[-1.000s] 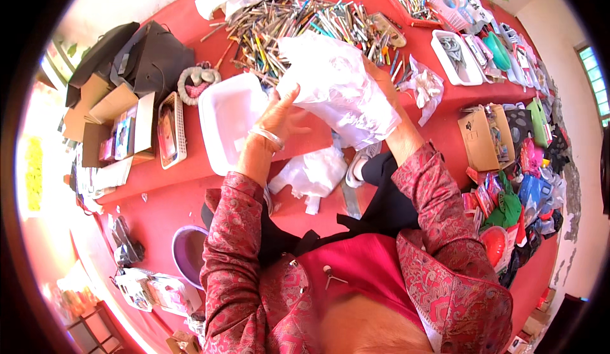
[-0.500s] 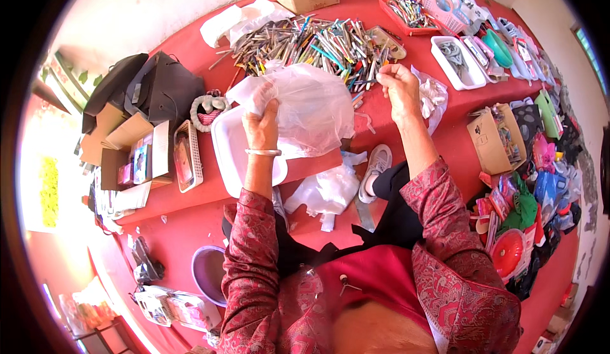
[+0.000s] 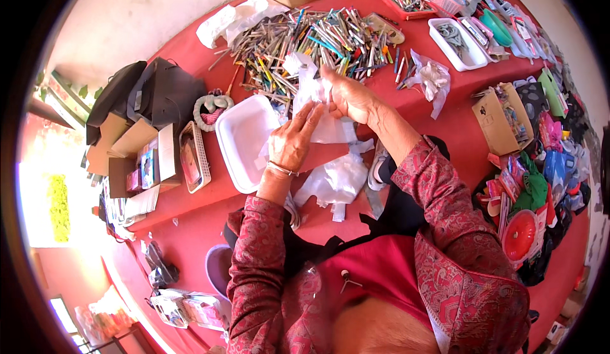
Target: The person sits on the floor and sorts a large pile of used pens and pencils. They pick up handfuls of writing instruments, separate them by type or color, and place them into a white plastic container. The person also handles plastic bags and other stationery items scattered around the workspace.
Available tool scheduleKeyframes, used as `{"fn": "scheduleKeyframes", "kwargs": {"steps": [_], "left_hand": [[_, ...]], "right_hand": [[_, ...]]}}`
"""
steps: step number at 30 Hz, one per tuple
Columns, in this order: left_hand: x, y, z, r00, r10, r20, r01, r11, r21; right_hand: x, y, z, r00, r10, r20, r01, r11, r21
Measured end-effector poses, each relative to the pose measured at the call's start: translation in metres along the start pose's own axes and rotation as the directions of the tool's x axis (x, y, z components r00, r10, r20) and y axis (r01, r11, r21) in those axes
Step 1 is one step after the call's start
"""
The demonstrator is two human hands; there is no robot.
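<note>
Fingers [image 3: 309,115] of both hands pinch a clear bag [image 3: 318,109] above the red table [image 3: 445,115].

Leftmost lie black bags [image 3: 152,90] and open boxes [image 3: 136,157], then a white tray [image 3: 244,138] just beside the left hand [image 3: 289,143], whose fingers close on the bag's lower part. The right hand [image 3: 349,96] grips its top, over a pile of pens [image 3: 305,39]. More crumpled plastic [image 3: 333,179] lies under the wrists. Farther right sit a knotted bag [image 3: 432,77] and a carton [image 3: 499,115].

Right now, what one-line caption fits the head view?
Both hands, left hand and right hand, hold a plastic bag beside a pen pile.
</note>
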State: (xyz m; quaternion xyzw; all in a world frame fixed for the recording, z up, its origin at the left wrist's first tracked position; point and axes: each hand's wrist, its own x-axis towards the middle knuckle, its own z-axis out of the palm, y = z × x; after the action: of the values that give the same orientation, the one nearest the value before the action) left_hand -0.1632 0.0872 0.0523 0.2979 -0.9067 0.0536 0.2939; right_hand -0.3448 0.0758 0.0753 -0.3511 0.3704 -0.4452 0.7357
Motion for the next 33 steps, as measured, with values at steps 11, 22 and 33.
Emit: {"fn": "scheduleKeyframes", "kwargs": {"steps": [11,22,33], "left_hand": [[-0.014,-0.008,0.008,0.972,-0.233,-0.044,0.233,0.972,0.003],[-0.008,-0.006,0.002,0.938,-0.347,-0.002,0.345,0.933,-0.098],[-0.013,-0.034,-0.013,0.794,-0.606,-0.036,0.546,0.738,-0.397]], "right_hand": [[0.005,0.010,0.000,0.891,-0.405,-0.203,0.233,0.795,-0.560],[0.008,0.001,-0.016,0.830,-0.482,-0.280,0.255,0.775,-0.579],[-0.023,-0.040,-0.051,0.868,-0.375,-0.326,0.264,0.904,-0.337]]}}
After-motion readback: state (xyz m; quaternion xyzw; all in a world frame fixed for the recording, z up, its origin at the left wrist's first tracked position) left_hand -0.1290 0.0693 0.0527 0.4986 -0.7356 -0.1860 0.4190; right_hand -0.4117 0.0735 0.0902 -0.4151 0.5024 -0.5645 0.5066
